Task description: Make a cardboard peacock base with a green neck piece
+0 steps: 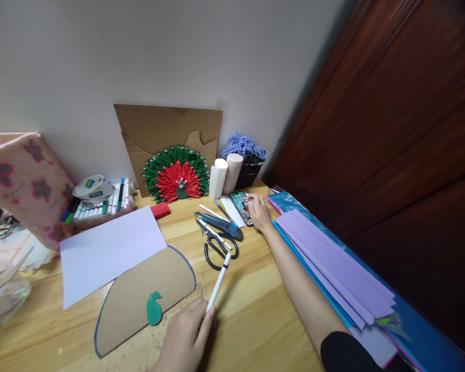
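Note:
My left hand (189,330) is closed round a white marker pen (219,284) with a thin black band, pointing up and away over the table. Beyond its tip lie black-handled scissors (216,243). My right hand (259,212) reaches forward and rests its fingers on a smartphone (240,202) with a lit screen; the fingers look apart and hold nothing. Left of my left hand is a cardboard half disc (127,305) with a blue line along its curved edge. A green bird-shaped cutout (154,309) lies on it, near the straight edge.
A lilac sheet (108,253) lies behind the cardboard. Utility knives (220,222) lie beside the scissors. A red and green peacock craft (178,178) leans on cardboard (170,126) by the wall. Markers (104,204) stand left; purple folded sheets (333,263) lie right.

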`<action>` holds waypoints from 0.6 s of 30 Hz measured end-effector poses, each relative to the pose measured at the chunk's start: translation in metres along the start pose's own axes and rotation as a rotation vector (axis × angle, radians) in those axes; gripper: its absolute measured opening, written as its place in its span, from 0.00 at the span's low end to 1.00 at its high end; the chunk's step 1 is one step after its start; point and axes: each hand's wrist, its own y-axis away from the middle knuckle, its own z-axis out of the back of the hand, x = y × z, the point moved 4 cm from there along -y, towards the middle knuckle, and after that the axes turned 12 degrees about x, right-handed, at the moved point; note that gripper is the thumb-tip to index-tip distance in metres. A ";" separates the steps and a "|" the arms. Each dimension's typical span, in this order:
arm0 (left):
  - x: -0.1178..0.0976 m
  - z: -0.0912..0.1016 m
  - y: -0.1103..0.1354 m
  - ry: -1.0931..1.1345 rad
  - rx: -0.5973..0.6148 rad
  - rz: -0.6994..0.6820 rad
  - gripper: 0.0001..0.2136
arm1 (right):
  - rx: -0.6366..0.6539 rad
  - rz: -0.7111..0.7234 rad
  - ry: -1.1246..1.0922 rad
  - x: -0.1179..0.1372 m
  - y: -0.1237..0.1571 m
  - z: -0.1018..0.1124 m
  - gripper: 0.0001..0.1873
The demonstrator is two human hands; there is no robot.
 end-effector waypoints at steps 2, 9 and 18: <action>0.000 0.000 0.000 -0.003 -0.002 -0.001 0.21 | 0.022 0.010 -0.008 0.001 -0.002 -0.001 0.14; 0.001 0.001 -0.001 -0.001 -0.024 0.002 0.21 | 0.094 0.047 -0.039 0.007 -0.023 -0.010 0.15; -0.002 0.002 0.001 0.016 -0.026 0.016 0.21 | 0.037 0.027 -0.082 0.005 -0.023 -0.006 0.16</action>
